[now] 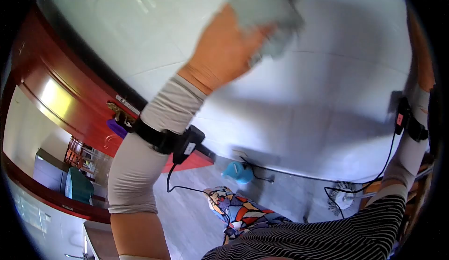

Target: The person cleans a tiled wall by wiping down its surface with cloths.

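Your left hand (228, 45) clamps the cloth (264, 5), likely to press it flat on the wall (346, 80); right hand (423, 63): can't tell.

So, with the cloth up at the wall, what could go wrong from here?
The loose cable below the left arm might snag if the arm swings wide. The gray cloth, bunched in the left hand, could slip free. The blue object on the floor could get kicked during a step.

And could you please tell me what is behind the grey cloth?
Behind the grey cloth, held in the left hand, is the white tiled wall, visible beside it. The patch it covers is hidden, so I cannot tell its state.
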Motion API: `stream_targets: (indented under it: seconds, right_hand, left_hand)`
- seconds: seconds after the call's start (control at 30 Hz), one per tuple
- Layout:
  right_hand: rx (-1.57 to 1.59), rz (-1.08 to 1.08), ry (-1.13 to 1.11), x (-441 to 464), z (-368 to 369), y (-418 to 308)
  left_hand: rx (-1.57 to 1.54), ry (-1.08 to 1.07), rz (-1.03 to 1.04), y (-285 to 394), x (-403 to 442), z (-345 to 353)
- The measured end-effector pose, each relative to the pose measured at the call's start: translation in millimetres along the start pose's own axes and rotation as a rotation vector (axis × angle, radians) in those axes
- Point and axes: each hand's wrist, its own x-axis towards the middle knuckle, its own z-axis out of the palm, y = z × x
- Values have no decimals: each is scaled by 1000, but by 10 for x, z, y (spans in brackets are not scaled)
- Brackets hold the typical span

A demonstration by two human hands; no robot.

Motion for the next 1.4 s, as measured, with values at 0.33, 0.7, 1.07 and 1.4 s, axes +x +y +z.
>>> stream_targets:
  seconds: [0.33, 0.7, 1.07, 1.4]
  right_hand:
    - [54, 62, -138, -135, -22, 86]
    - [-65, -77, -108, 4, -32, -42]
    - [52, 74, -84, -96, -33, 107]
    - [193, 567, -224, 59, -188, -242]
  left_hand:
    - [-156, -395, 135, 349, -1211, 368]
    - [-191, 120, -790, -458, -1037, -135]
    - [-209, -77, -204, 486, -314, 177]
    - [-153, -167, -193, 528, -296, 168]
